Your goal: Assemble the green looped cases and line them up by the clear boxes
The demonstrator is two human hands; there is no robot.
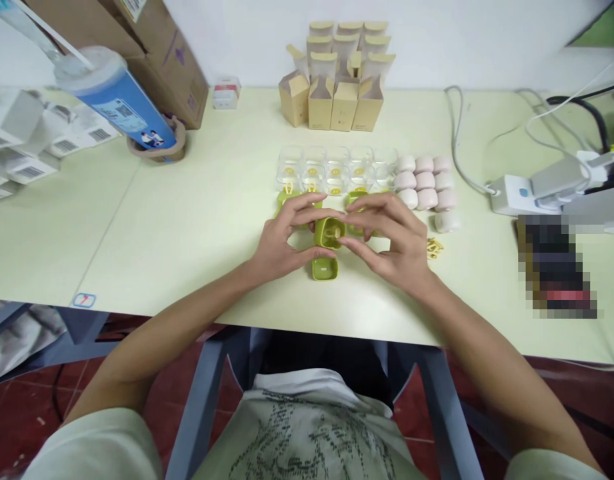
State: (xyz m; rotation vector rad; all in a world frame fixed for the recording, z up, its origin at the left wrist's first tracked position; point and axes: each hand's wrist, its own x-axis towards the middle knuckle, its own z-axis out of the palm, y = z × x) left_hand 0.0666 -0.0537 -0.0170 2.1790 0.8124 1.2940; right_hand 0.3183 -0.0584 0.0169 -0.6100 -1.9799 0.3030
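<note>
Near the table's front edge, my left hand curves around a small green square cup, its thumb below and fingers above. The cup's opening faces me, and something small and yellowish shows inside it. From the other side my right hand reaches in, thumb and fingertips closed at the cup's right wall. A shallow green square lid-like piece lies on the table just below. More green pieces sit partly hidden behind my fingers. A small pile of yellow bits lies right of my right hand.
Behind my hands are clear plastic cases in rows and pale pink and white rounded pieces. Open cardboard boxes stand at the wall. A blue cup leans left; a power strip with cables lies right.
</note>
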